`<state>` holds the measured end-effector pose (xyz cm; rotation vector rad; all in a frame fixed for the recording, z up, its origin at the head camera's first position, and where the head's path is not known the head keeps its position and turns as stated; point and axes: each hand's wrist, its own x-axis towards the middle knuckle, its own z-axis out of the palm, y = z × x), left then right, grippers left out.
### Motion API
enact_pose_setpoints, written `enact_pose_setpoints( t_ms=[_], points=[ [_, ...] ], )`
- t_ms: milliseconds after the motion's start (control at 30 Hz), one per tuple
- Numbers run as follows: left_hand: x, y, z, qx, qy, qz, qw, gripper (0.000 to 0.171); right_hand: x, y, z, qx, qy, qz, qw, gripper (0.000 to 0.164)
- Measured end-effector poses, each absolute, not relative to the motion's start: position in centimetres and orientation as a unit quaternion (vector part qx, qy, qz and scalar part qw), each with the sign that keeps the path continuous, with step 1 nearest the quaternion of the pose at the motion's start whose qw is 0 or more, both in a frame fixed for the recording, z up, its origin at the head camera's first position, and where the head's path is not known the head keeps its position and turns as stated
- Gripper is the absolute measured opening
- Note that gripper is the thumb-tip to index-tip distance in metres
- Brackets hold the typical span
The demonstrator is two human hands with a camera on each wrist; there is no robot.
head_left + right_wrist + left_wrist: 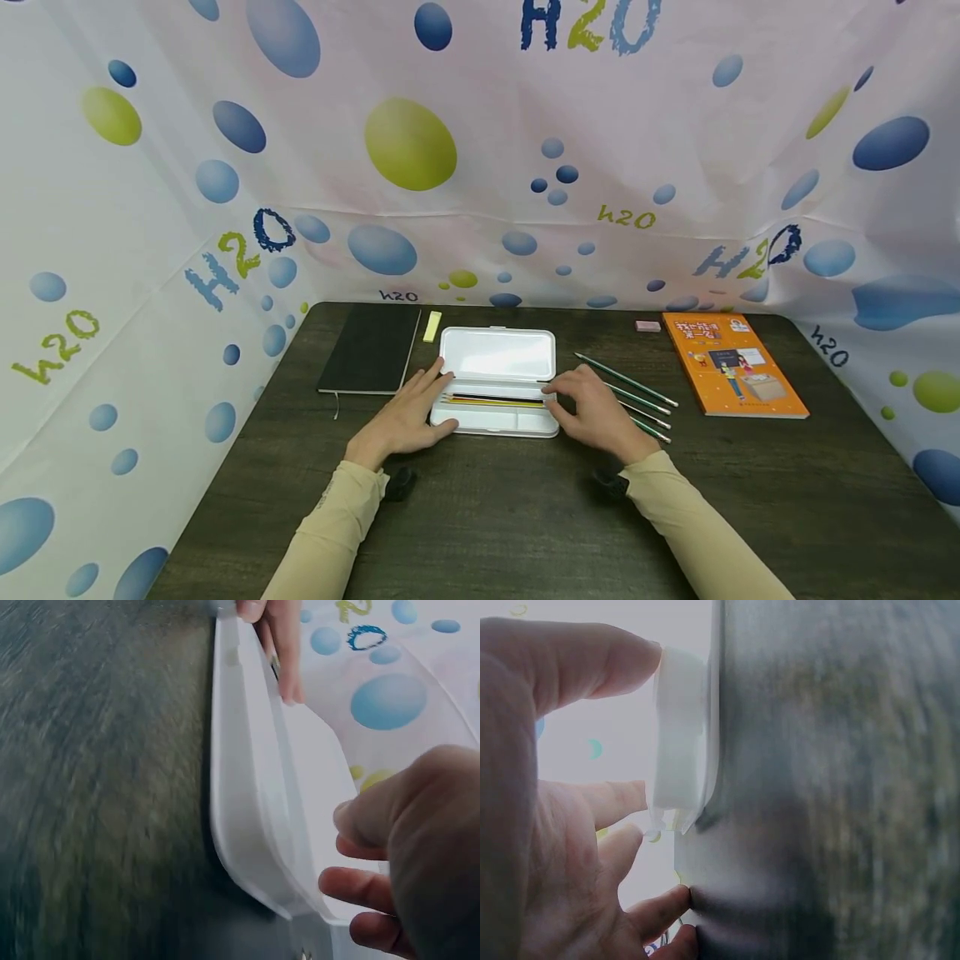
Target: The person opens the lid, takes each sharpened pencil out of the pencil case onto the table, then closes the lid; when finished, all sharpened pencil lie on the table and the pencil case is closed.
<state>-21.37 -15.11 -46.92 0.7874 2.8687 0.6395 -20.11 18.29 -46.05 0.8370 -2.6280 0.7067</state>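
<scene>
A white pencil case (495, 429) lies with its lid (497, 354) raised at the back. Several pencils (495, 402), one of them yellow, lie lengthwise in its tray. My left hand (405, 417) rests at the case's left end with fingers extended. Its thumb (607, 660) is right at the case wall, the other fingers spread apart. Over the right end of the tray is my right hand (596, 408), fingers loosely bent, fingertips (352, 889) close to the rim. Nothing shows between them. Several green pencils (637, 400) lie beside the right hand, partly hidden by it.
A black notebook (371, 346) lies at the back left, next to a yellow strip (432, 327). At the back right are a pinkish eraser (648, 326) and an orange book (735, 367). Behind the dark table (495, 525) hangs a dotted sheet (480, 133).
</scene>
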Motion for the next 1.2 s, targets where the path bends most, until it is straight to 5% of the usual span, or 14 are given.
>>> enact_pose_setpoints(
  t_ms=[633,1200],
  points=[
    [-21.4,-15.0,-46.8,0.252,0.943,0.212,0.051,0.078,-20.3,17.0,-47.1,0.283,-0.932,0.206,0.096,0.021],
    [-21.4,-15.0,-46.9,0.258,0.942,0.207,0.050,0.080,-20.9,17.2,-46.7,0.281,-0.927,0.239,0.065,0.008]
  ],
)
